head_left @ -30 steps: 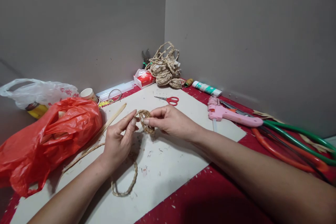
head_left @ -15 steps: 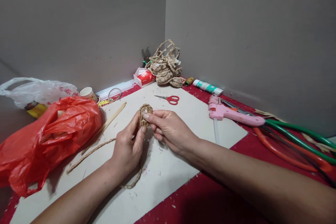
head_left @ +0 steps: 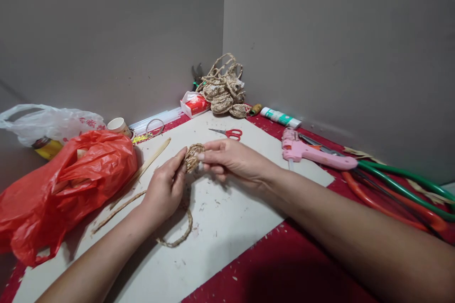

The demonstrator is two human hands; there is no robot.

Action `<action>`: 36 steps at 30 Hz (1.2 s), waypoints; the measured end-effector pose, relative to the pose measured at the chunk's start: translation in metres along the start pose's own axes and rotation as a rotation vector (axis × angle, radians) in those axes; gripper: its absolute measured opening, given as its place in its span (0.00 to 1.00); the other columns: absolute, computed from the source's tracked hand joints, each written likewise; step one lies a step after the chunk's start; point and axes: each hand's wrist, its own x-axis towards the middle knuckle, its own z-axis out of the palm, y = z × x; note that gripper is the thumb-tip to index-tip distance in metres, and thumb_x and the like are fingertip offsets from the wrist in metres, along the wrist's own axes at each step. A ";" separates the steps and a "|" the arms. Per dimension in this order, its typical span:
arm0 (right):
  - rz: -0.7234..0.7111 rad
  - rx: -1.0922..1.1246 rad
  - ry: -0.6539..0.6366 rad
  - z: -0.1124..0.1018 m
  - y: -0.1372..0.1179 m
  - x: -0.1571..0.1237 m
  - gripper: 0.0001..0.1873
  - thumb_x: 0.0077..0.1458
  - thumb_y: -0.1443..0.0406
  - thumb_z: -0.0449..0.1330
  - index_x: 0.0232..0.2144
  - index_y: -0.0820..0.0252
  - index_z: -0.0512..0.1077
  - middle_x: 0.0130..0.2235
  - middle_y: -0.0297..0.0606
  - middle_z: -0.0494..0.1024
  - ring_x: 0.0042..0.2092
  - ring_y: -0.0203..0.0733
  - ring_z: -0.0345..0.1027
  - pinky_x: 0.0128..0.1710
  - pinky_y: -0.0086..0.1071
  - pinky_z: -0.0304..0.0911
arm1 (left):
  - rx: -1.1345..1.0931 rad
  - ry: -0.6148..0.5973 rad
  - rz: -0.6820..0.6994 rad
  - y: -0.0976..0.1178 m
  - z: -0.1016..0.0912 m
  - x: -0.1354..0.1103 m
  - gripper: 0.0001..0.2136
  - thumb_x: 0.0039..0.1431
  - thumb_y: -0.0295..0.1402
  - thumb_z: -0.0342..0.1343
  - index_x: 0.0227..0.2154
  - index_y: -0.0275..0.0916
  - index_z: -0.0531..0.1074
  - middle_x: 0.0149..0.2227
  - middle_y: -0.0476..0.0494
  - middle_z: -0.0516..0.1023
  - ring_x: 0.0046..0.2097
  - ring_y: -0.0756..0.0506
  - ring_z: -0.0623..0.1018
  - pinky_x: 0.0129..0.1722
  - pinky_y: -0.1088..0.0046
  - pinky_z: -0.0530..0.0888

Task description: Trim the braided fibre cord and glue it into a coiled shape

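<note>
A small coiled piece of braided straw cord point(head_left: 193, 158) is held up over the white board. My left hand point(head_left: 166, 183) grips its left side between thumb and fingers. At the coil's right edge, the thumb and fingers of my right hand point(head_left: 232, 161) are pinched together; what lies right under the fingertips is partly hidden. A loose tail of straw cord point(head_left: 188, 227) loops down below my left hand onto the board, and another length point(head_left: 119, 209) emerges to the left of the hand. Red-handled scissors point(head_left: 232, 133) lie beyond my right hand.
The white board point(head_left: 227, 251) lies on a red cloth point(head_left: 249, 279). To the left are a red plastic bag point(head_left: 88, 165) and a paper cup point(head_left: 119, 125). Straw cord bundles point(head_left: 223, 94) fill the back corner. A pink glue gun point(head_left: 316, 152) and green-handled cutters point(head_left: 401, 177) lie right.
The coil has tipped and turned, and my left hand has shifted slightly left and down its side. My right hand has moved to the coil's right edge. The cord tail has swung into a wider loop.
</note>
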 end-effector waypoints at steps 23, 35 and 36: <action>-0.104 -0.566 -0.256 -0.005 0.006 -0.007 0.09 0.47 0.66 0.57 0.18 0.63 0.69 0.20 0.28 0.64 0.24 0.31 0.54 0.24 0.26 0.51 | 0.160 -0.205 0.234 0.014 -0.015 0.000 0.11 0.61 0.25 0.47 0.46 0.39 0.63 0.34 0.44 0.76 0.34 0.47 0.76 0.32 0.73 0.72; -0.201 -0.186 -0.069 0.005 0.002 -0.004 0.12 0.48 0.61 0.63 0.18 0.63 0.71 0.17 0.26 0.63 0.20 0.27 0.50 0.22 0.26 0.49 | 0.049 0.258 0.171 0.008 -0.007 0.001 0.16 0.63 0.28 0.49 0.52 0.36 0.70 0.47 0.37 0.79 0.47 0.45 0.79 0.46 0.68 0.76; -0.210 -0.169 -0.047 0.006 0.002 -0.005 0.13 0.47 0.61 0.64 0.18 0.63 0.72 0.17 0.25 0.62 0.20 0.27 0.50 0.21 0.26 0.48 | 0.042 0.262 0.140 0.007 -0.006 0.001 0.16 0.63 0.28 0.49 0.52 0.36 0.70 0.47 0.37 0.79 0.46 0.45 0.79 0.46 0.68 0.76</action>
